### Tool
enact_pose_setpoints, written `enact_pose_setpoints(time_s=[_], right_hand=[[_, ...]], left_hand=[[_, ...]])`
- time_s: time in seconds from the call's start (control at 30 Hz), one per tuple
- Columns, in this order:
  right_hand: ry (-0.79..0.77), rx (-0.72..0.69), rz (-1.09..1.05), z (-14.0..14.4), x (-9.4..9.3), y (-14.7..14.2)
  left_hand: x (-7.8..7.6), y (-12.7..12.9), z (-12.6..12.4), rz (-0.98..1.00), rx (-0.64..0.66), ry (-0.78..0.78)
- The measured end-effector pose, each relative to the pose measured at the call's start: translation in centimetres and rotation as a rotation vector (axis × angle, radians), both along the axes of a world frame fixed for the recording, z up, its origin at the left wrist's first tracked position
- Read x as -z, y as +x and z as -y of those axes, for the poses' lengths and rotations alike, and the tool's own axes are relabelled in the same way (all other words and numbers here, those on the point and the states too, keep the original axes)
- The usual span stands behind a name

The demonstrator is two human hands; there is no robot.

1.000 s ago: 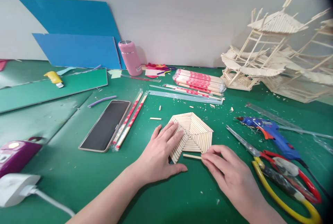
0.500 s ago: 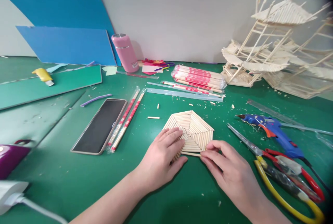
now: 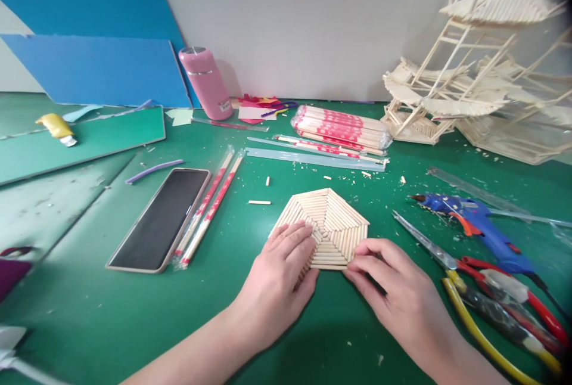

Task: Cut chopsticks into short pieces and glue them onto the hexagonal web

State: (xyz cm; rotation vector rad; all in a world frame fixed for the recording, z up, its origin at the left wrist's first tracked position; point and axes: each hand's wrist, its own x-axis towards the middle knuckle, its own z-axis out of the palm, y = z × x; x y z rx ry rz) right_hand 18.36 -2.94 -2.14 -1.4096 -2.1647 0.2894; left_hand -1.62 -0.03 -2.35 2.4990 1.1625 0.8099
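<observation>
A many-sided panel (image 3: pixel 342 218) of short wooden sticks, laid in rings around a centre, lies flat on the green table. My left hand (image 3: pixel 283 263) rests over its left part, fingers stretched out flat and thumb at the near edge, hiding that side. At the near right corner, my right hand (image 3: pixel 388 281) is closed in a pinch on the end of the outermost wooden stick (image 3: pixel 329 266). That stick lies against the panel's near edge. Two short stick pieces, one upright in view (image 3: pixel 267 181) and one sideways (image 3: pixel 260 202), lie beyond the panel.
On the right are a blue glue gun (image 3: pixel 473 221), scissors (image 3: pixel 424 242) and yellow-handled pliers (image 3: pixel 473 319). A phone (image 3: pixel 158 221) and wrapped chopsticks (image 3: pixel 214 209) lie left. Behind stand a pink bottle (image 3: pixel 206 84), a chopstick pack (image 3: pixel 339 129) and a stick-built tower model (image 3: pixel 465 69).
The outermost stick has closed up against the panel's near edge, where a gap showed before. Both hands stay at nearly the same places; the camera view has shifted slightly.
</observation>
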Motion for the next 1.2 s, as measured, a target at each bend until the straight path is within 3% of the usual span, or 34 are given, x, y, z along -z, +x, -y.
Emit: enact_pose_setpoints(time_s=[0.23, 0.6, 0.93, 1.2], right_hand=[[-0.008, 0.010, -0.046, 0.0, -0.1, -0.1], [-0.090, 0.023, -0.092, 0.1, 0.1, -0.2], [-0.088, 0.070, -0.031, 0.1, -0.8, 1.2], [-0.124, 0.030, -0.023, 0.0, -0.6, 1.5]], left_hand=[[-0.4, 0.3, -0.1, 0.000, 0.013, 0.020], [1.7, 0.8, 0.8, 0.035, -0.031, 0.210], [1.6, 0.6, 0.7, 0.031, -0.014, 0.178], [0.1, 0.7, 0.0, 0.052, 0.025, 0.001]])
